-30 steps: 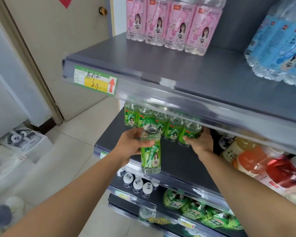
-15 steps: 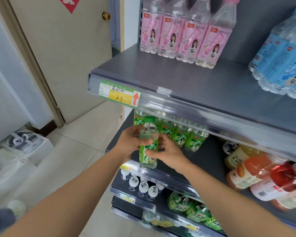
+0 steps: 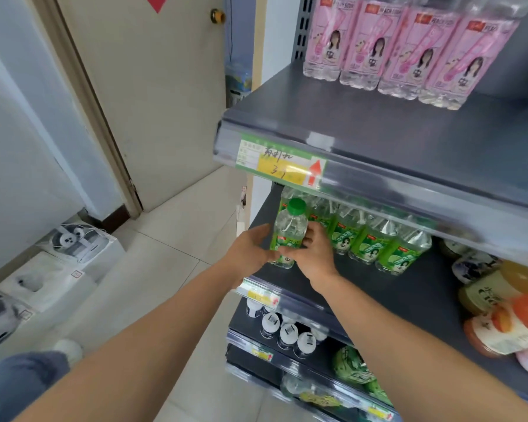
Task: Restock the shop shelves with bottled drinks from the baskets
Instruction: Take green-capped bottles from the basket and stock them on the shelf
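1. Change: one second ago the left hand (image 3: 250, 251) alone held the bottle (image 3: 288, 236) out in front of the shelf (image 3: 393, 296), while the right hand (image 3: 316, 257) was at the row (image 3: 378, 248) further right. The right hand has since come across, and the bottle has moved in over the shelf.
2. Hand state: both hands grasp the bottle. The left wraps its left side. The right curls round its right side and lower front.
3. Bottle position: upright at the left end of the shelf, just in front of the row. The hands hide its base, so contact with the shelf cannot be confirmed.
4. Task meaning: placement appears nearly complete. Release and a return to the baskets likely follow. No basket is in view.
5. Materials: the bottle is clear ribbed plastic holding colourless liquid, with a glossy green label and a round green cap (image 3: 297, 206). It is cylindrical with a tapered shoulder.
6. The shelf is flat, matte dark grey, with a clear strip along its front edge.
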